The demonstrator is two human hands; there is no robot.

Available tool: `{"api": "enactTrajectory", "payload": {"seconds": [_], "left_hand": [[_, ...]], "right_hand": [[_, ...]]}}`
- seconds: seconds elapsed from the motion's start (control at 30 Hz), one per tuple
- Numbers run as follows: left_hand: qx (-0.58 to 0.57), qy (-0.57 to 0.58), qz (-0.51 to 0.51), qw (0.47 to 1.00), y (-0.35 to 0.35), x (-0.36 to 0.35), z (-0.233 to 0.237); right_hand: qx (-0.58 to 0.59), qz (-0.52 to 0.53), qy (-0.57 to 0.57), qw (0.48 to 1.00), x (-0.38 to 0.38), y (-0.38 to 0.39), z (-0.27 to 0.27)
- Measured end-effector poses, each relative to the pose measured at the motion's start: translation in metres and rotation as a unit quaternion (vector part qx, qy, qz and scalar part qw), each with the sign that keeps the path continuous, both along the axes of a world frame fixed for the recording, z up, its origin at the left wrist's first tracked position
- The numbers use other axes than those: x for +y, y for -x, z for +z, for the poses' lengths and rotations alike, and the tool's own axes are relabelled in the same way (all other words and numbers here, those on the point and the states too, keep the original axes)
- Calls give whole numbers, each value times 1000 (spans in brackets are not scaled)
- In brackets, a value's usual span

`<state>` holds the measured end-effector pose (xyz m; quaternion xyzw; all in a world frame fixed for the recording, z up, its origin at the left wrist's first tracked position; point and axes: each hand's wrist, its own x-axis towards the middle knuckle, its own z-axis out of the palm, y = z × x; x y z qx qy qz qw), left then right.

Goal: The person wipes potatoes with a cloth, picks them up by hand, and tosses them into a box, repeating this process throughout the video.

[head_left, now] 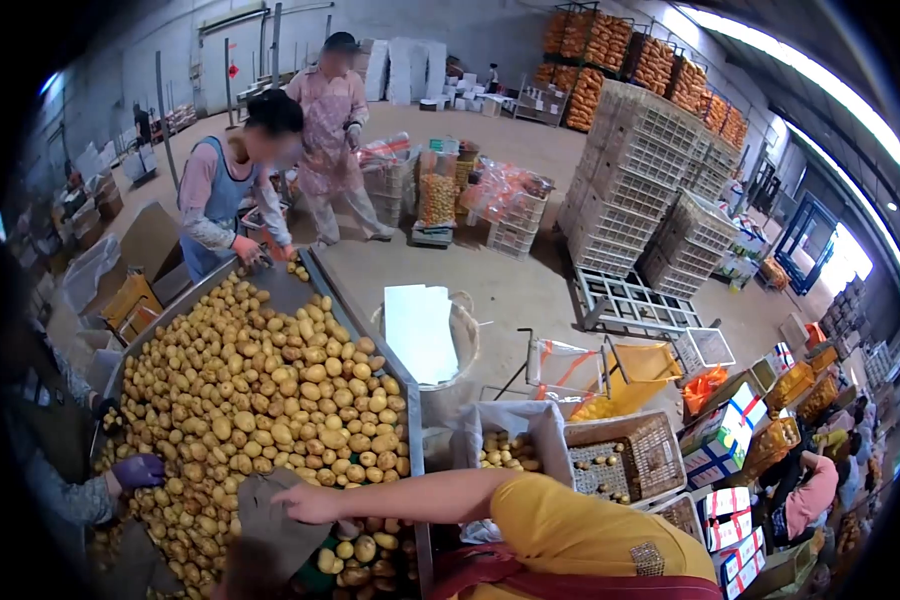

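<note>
My right hand [308, 502], bare below a yellow sleeve, reaches in from the right over the potato heap. Its fingers pinch the edge of a dark grey cloth piece [270, 515] that looks like a work glove. At the bottom edge, a blurred brownish shape [250, 568] against this cloth may be my left hand; its fingers are hidden. Loose potatoes [260, 375] fill the metal sorting table [415, 440] beneath. Another dark grey cloth shape [145, 562] lies over the potatoes at lower left.
Across the table, a co-worker in a blue apron [205, 190] bends over the far end. A purple-gloved hand [138, 471] of another person touches potatoes at left. Right of the table stand a lined crate [560, 440], a basket [660, 455] and stacked crates [625, 170].
</note>
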<state>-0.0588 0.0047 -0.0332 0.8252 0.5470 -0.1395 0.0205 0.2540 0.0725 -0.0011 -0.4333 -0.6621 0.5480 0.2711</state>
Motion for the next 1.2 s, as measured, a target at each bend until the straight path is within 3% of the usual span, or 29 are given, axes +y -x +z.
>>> {"api": "enactTrajectory", "payload": {"seconds": [0.07,0.17,0.2,0.27,0.4,0.47,0.57,0.6,0.63,0.67,0.7,0.73,0.77,0.83,0.9,0.97,1.0,1.03,1.1,1.13,1.17,1.2], "left_hand": [[-11,2,11,1000,3,-8,-6],[-46,50,14,998,0,-48,-20],[-59,70,14,996,-1,-61,-21],[-80,104,15,991,-4,-86,-22],[-120,132,42,983,11,-79,-43],[-154,-145,-67,975,37,-38,-113],[-183,-307,9,934,12,26,-92],[-181,-347,49,919,6,30,-88],[-210,-289,70,931,15,29,-115],[-320,-212,134,914,26,24,-158],[-300,-173,166,923,1,7,-113],[-236,-126,164,949,-11,-16,-98],[-169,-18,208,963,-40,-39,-36],[-161,80,151,972,-41,-84,-42],[-161,27,66,984,-57,-111,-36],[-282,81,157,943,-60,-101,-25],[-343,106,201,911,-65,-104,-24],[-414,18,351,840,-75,-114,-28],[-624,57,462,628,-46,-125,-42],[-668,30,435,603,-32,-136,-25],[-710,5,404,576,-18,-147,-8],[-566,-86,357,738,5,-175,4]], "right_hand": [[-61,126,-201,969,-19,12,2],[-221,226,-230,920,-87,17,4],[-307,311,-240,867,-100,28,-35],[-207,277,-408,845,-140,13,-105],[-214,329,-406,825,-77,23,-99],[-230,312,-411,825,-19,48,-100],[-264,241,-415,837,16,68,-112],[-358,178,-520,754,13,69,-119],[-449,105,-600,653,9,72,-129],[-357,126,-518,767,-8,71,-121],[-252,136,-424,859,-25,70,-111],[-299,143,-428,841,-41,62,-91],[-320,190,-414,831,-57,48,-73],[-323,274,-383,821,-82,19,-50],[-342,326,-360,805,-98,-3,-50],[-314,337,-337,821,-99,-18,-56],[-292,335,-318,837,-97,-21,-60],[-283,323,-289,856,-93,-21,-45],[-226,261,-179,921,-92,-15,-34],[-196,225,-118,947,-96,-13,-28],[-154,213,-151,953,-101,-9,-5],[-7,256,-211,943,-103,-7,-17]]}}
